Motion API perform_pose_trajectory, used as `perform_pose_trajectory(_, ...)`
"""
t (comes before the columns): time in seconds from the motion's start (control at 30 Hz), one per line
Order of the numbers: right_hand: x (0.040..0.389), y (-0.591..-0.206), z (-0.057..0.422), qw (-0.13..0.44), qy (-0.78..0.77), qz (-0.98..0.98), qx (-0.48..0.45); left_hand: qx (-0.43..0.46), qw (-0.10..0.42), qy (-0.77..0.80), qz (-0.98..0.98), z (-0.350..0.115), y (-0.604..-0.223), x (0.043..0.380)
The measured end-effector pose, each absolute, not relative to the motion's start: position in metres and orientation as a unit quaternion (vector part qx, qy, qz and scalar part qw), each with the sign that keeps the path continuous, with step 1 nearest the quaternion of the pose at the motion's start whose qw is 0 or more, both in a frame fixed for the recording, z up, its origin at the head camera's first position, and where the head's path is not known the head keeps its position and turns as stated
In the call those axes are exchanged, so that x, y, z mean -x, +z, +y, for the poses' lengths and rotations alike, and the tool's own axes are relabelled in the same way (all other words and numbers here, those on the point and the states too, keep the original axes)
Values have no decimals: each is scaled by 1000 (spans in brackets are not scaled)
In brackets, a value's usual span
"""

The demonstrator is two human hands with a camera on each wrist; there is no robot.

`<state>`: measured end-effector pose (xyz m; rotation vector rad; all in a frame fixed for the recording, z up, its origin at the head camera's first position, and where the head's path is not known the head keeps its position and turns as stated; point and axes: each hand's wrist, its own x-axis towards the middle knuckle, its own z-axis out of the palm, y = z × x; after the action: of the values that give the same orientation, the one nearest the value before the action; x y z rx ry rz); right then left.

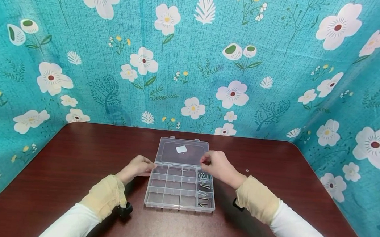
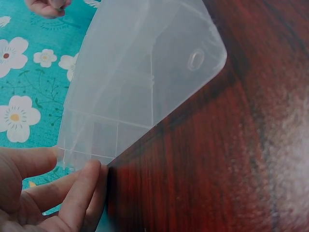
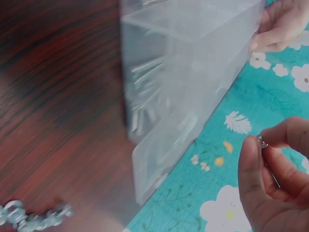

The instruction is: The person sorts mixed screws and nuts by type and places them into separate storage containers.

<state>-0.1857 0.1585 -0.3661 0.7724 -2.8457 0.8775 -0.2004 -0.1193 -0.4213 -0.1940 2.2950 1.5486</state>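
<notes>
Compartment box (image 1: 179,207) lay opened out before me, a teal flowered cloth (image 1: 192,75) of coarse-looking weave hanging behind as the widest thing in sight. Next, the table (image 1: 306,191): dark red wood grain, dull sheen. Box itself was clear, rigid-looking plastic, squarish, thin-walled, cut by straight dividers into a grid; with its lid (image 1: 190,159) folded back, the long axis of the whole ran away from my body. My left hand (image 1: 137,169) gripped the left edge near the hinge, thumb one side, fingers the other. My right hand (image 1: 218,165) hung over the lid's right edge by the hinge, nearer than the left to the right-hand column, which ran from there back toward me; I judged that the key relation. White four-cornered label (image 1: 181,149) sat on the lid. A blurred heap of rounded, shiny metal bits (image 3: 34,221) lay on the table. Slim silvery screws (image 1: 205,186) lay in the right-hand column at mixed angles. Smallest: a bright metal piece (image 3: 261,140) was pinched between right thumb and forefinger, the tips almost meeting; whether a shaft ran back behind them I could not tell
</notes>
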Motion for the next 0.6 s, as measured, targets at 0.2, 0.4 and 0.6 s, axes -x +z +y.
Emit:
perform_pose_trajectory(0.2, 187, -366, 145, 32, 295, -915, -274, 75, 178, 549, 813, -119, -422, 200)
perform_pose_trajectory(0.4, 191, -372, 135, 20, 297, -909, -291, 73, 177, 557, 808, -119, -421, 200)
perform_pose_trajectory(0.6, 195, -379, 133, -3, 288, -914, -287, 68, 178, 562, 805, -118, -420, 199)
